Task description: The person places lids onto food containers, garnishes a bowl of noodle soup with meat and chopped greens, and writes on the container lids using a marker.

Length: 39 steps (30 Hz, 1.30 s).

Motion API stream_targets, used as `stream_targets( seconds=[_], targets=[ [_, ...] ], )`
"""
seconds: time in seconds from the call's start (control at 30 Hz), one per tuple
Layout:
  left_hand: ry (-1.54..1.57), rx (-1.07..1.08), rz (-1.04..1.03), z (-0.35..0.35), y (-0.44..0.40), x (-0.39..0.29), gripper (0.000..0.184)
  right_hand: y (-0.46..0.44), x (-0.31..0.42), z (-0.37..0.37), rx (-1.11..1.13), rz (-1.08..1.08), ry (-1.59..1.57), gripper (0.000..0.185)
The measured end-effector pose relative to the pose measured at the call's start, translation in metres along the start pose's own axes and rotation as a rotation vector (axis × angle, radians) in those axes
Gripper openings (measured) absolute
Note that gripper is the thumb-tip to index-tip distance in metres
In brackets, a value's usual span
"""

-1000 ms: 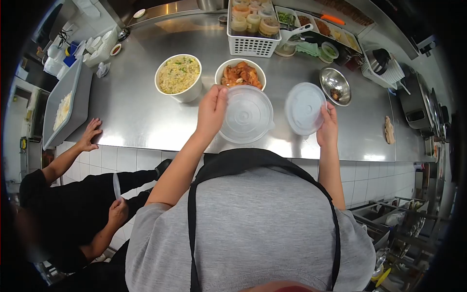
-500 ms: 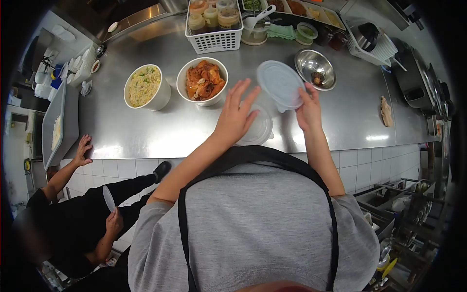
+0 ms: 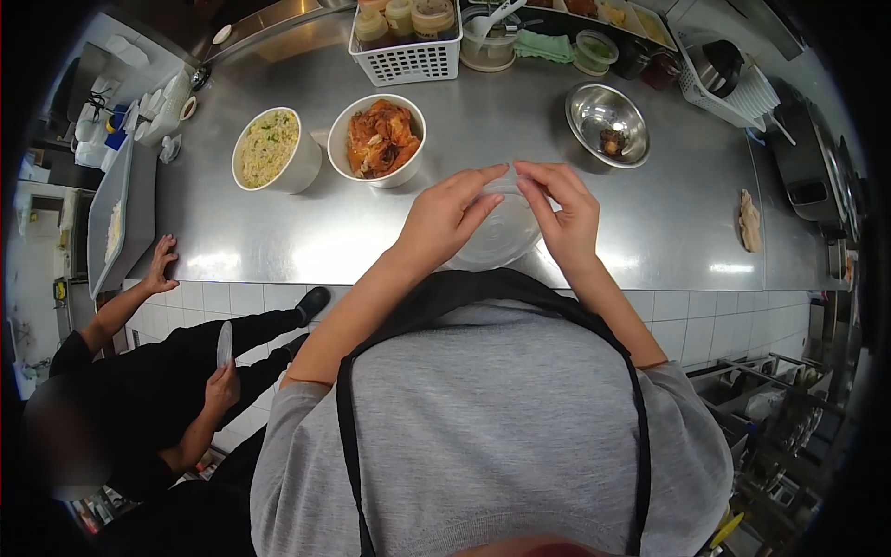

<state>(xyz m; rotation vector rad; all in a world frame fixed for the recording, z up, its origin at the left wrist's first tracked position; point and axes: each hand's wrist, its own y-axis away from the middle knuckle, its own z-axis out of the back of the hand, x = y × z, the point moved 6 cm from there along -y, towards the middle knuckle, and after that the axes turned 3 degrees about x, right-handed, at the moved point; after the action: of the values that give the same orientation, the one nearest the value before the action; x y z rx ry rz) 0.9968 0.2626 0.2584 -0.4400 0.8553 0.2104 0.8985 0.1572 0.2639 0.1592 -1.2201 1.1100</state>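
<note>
My left hand (image 3: 450, 212) and my right hand (image 3: 564, 215) come together at the far rim of a clear round plastic lid (image 3: 497, 239) near the counter's front edge. Both thumbs lie at the rim with the index fingers beyond, so each hand appears to pinch it. Whether a second lid lies underneath is hard to make out. Beyond my left hand stands a white paper tub (image 3: 399, 176) of reddish-brown cooked meat (image 3: 380, 137). Left of that is another white tub (image 3: 302, 167) filled with fried rice (image 3: 267, 148).
A metal bowl (image 3: 636, 125) with a small dark piece sits ahead on the right. Behind are a white basket (image 3: 408, 63) of sauce bottles and a green cloth (image 3: 546, 46). At left, a co-worker's hand (image 3: 160, 265) rests by a grey tub (image 3: 139, 223); their other hand (image 3: 223, 385) holds a lid.
The lid in my right hand has come down and left toward the counter's front edge. My left hand has moved right, and the two hands now nearly meet.
</note>
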Motion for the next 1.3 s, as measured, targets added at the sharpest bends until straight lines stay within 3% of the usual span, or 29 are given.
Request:
stream_targets(
  seconds=[0.17, 0.37, 0.43, 0.67, 0.8, 0.87, 1.0, 1.07, 1.1, 1.3],
  targets=[
    [0.102, 0.002, 0.154, -0.014, 0.002, 0.005, 0.034, 0.007, -0.015, 0.003, -0.17, 0.051, -0.005, 0.018],
    [0.108, -0.111, 0.065, -0.024, -0.003, 0.01, 0.032, 0.008, -0.022, 0.004, -0.212, 0.216, 0.079, 0.017],
    [0.148, -0.089, 0.14, -0.028, -0.004, 0.013, 0.032, 0.009, -0.028, 0.002, -0.244, 0.275, 0.097, 0.018],
    [0.469, -0.088, 0.286, -0.047, -0.01, 0.03, 0.033, 0.0, -0.045, -0.004, -0.29, 0.255, 0.042, 0.017],
    [0.474, -0.07, 0.295, -0.048, -0.012, 0.025, 0.031, 0.004, -0.05, -0.002, -0.311, 0.247, 0.084, 0.018],
    [0.523, 0.005, 0.425, -0.055, -0.007, 0.037, 0.028, 0.005, -0.053, -0.003, -0.309, 0.216, 0.069, 0.017],
    [0.491, -0.03, 0.33, -0.045, -0.012, 0.044, 0.025, 0.001, -0.058, -0.006, -0.248, 0.168, -0.048, 0.012],
    [0.473, 0.133, 0.34, -0.034, -0.021, 0.05, 0.024, -0.004, -0.06, -0.008, -0.179, 0.115, -0.133, 0.011],
    [0.708, 0.209, 0.613, -0.026, -0.019, 0.048, 0.024, -0.008, -0.054, -0.008, -0.12, 0.118, -0.22, 0.012],
    [0.77, 0.444, 0.527, 0.011, -0.036, 0.017, 0.02, -0.024, -0.001, 0.006, 0.014, 0.244, -0.309, 0.015]
  ],
)
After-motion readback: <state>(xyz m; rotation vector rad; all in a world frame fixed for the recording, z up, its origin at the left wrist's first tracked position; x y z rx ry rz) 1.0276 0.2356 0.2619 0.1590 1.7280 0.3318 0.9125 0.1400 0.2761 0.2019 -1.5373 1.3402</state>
